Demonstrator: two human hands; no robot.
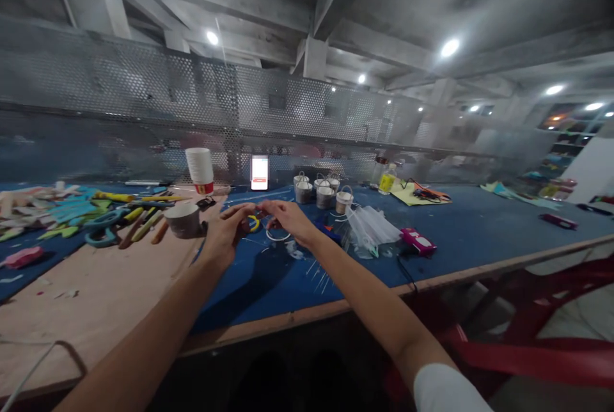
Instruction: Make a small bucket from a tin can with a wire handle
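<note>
Workshop hall, concrete overhead, with a perforated metal screen (268, 98) behind a long blue-topped desk (230, 309).

Hands, two: left hand (230, 228) and right hand (288, 220), raised over the blue surface, fingers curled and fingertips meeting or nearly so. Posture suggests a fine pinch, the two brought together probably to steady something small; whether anything is gripped cannot be told.

Pale ring (278, 238), one: just beneath the right hand, its upper part covered; held or lying loose, unclear. Yellow ring (258, 225), one: between the hands, partly hidden.

Small pails (324, 196), a group: beyond the right hand, upright, handles raised, presumably grouped to stay within reach and out of the working space.

Phone (259, 173), one: propped upright, lit screen towards the person, likely for hands-free viewing.

Grey cup (183, 221), one: just beside the left hand, crowding that side. Stacked paper cups (199, 167): behind it. Scissors (102, 226) and coloured handles: farther left.

Clear plastic bag (371, 228) and magenta item (418, 241): right of the right forearm, limiting room there. Thin pale strands (319, 276): loose, near the desk edge.
</note>
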